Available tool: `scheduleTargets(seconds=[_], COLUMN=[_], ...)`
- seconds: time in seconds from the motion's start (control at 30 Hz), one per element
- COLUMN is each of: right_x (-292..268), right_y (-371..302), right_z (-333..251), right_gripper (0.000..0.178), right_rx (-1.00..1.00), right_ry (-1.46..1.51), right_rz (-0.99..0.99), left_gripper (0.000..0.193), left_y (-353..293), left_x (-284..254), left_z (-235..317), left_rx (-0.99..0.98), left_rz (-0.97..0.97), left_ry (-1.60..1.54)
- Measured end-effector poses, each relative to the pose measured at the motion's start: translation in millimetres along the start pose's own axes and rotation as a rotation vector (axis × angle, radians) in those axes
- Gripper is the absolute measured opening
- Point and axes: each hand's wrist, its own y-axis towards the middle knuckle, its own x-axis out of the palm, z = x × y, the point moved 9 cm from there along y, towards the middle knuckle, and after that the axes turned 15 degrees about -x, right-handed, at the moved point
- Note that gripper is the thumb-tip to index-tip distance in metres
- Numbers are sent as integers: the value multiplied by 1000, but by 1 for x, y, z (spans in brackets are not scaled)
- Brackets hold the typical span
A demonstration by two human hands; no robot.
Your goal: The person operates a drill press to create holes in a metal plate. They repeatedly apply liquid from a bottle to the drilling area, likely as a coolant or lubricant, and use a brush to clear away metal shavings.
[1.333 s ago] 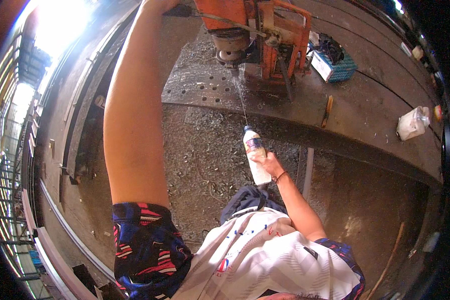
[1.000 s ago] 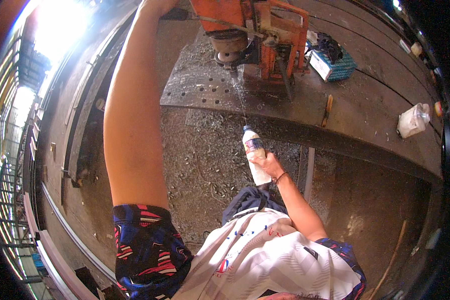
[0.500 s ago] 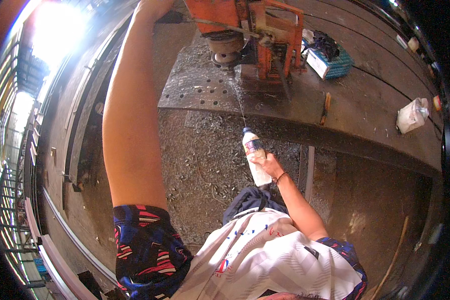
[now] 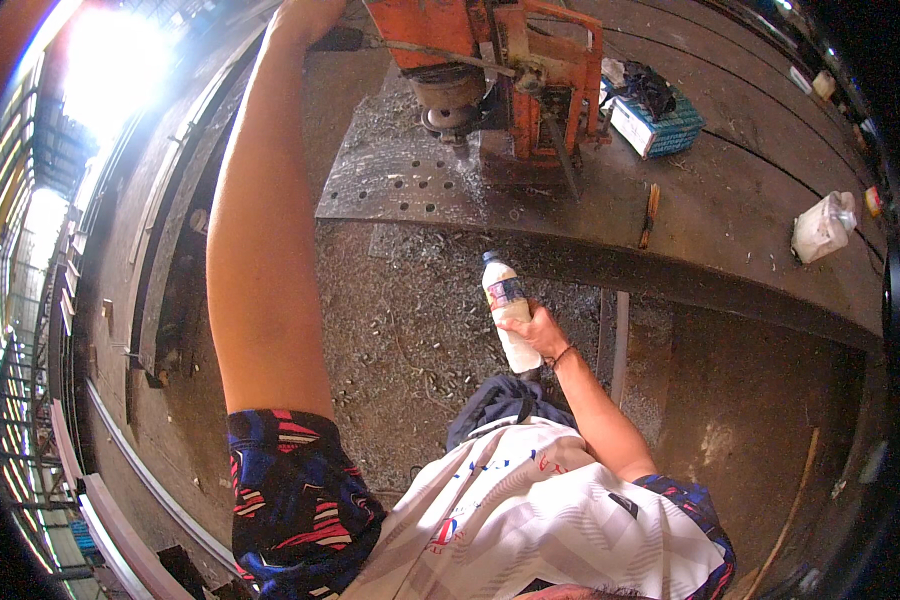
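My right hand (image 4: 532, 330) is wrapped round a plastic squeeze bottle (image 4: 508, 305) with a dark cap and whitish contents, held before my waist. Its cap points up toward an orange magnetic drill (image 4: 435, 50) on the bench. Below the drill's round chuck (image 4: 452, 112) lies a wet steel plate (image 4: 375, 185) with several drilled holes. My left arm reaches up along the drill's left side. At the top edge, my left hand (image 4: 308, 18) is beside a black-gripped lever handle (image 4: 338, 40); its fingers are cut off by the picture's edge.
A blue-and-white box (image 4: 660, 130) with a black bag on it sits right of the drill. Farther right stands a cut-open white plastic jug (image 4: 823, 228). A thin brush-like stick (image 4: 651, 215) lies near the bench edge. Metal chips (image 4: 410, 320) cover the ground below.
The thin stream of liquid from the bottle's cap to the plate is no longer visible. The bottle has shifted very slightly; both arms otherwise hold their places.
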Motion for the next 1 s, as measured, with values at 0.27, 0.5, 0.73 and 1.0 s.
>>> scheduleTargets(seconds=[0.27, 0.5, 0.73, 1.0], right_x=[2, -4, 5, -1], right_y=[-9, -10, -7, -9], right_z=[26, 39, 5, 26], right_gripper=[32, 30, 30, 31], right_rx=[206, 201, 48, 164], right_ry=[38, 8, -11, 3], right_rz=[-54, -56, -45, -50], left_gripper=[68, 68, 69, 70], left_y=[0, 4, 3, 8], left_x=[-6, 0, 0, 3], left_z=[-6, -4, -10, -14], left_rx=[-7, 1, -10, -21], left_rz=[4, -12, -18, -25], left_ry=[6, -5, -2, -7])
